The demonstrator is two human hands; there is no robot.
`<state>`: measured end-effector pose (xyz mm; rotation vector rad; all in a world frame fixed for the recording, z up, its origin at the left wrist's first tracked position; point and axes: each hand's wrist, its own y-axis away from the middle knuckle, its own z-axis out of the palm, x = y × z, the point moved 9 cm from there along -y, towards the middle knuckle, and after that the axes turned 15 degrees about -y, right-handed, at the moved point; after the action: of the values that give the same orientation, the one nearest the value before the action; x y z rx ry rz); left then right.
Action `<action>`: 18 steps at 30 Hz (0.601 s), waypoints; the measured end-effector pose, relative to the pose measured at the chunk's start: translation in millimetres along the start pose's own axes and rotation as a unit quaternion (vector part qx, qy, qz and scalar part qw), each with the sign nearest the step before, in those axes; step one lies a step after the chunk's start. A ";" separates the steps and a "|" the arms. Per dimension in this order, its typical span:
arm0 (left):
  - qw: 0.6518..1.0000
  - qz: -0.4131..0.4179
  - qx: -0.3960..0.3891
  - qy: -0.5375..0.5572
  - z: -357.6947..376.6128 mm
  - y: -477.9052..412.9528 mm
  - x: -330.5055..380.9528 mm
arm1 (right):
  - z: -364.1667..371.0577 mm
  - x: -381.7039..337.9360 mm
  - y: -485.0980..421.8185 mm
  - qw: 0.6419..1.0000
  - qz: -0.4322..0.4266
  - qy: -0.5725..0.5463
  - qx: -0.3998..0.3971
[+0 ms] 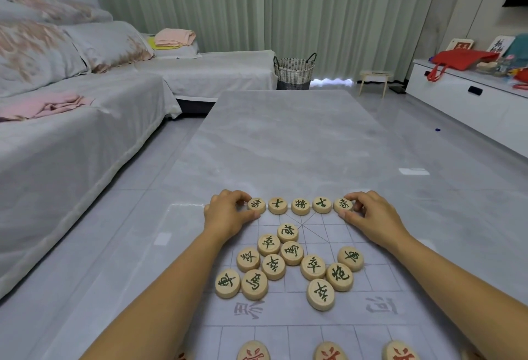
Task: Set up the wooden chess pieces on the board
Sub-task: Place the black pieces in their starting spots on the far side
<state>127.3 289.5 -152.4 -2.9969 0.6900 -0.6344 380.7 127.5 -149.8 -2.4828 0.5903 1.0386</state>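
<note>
A thin printed chess board [380, 282] lies flat on the marble table. Along its far edge stands a row of round wooden pieces with dark green characters. My left hand [228, 214] pinches the leftmost piece [256, 205] of that row. My right hand [368, 214] pinches the rightmost piece [343, 205]. Between them sit three pieces, the middle one [300, 206] on the palace line. A loose cluster of several green-marked pieces [285, 262] lies unsorted on the board's middle. Red-marked pieces [330, 352] show at the bottom edge.
The grey marble table [285, 137] stretches far ahead. A covered sofa [71, 119] runs along the left. A woven basket [294, 72] stands by the curtains. A white cabinet [468, 102] with a red bag sits at the right.
</note>
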 end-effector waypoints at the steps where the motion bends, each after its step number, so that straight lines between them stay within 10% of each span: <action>1: 1.000 -0.008 0.006 -0.002 -0.8 0.0 0.0 | 0.0 -0.1 -0.2 1.000 0.000 0.000 0.000; 18: 1.000 0.015 -0.007 0.007 -1.7 5.7 2.2 | -0.5 -1.2 -0.1 1.000 -0.006 0.006 0.004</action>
<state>126.0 283.6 -150.6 -2.9920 0.7417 -0.6533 380.2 127.6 -148.6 -2.4853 0.5816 1.0157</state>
